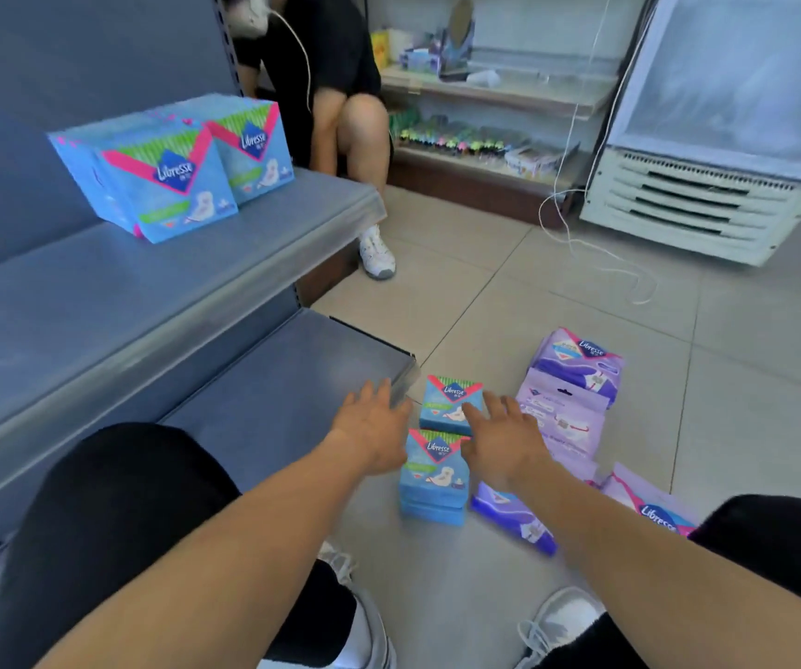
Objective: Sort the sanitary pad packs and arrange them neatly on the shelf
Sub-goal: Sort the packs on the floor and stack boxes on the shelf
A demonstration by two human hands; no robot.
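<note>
Head: blue packs (pixel 439 456) between both open grips.

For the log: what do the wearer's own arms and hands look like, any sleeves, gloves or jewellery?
Both forearms are bare, with no sleeve in view. The left hand and right hand are ungloved, and no watch, bracelet or ring shows. No cables or markings on them.

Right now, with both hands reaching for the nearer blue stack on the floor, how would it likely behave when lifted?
The nearer blue stack looks like soft plastic-wrapped packs, so probably light and squashy. It seems at least two loose packs high, so they may slide apart unless the left hand and right hand squeeze both sides.
</note>
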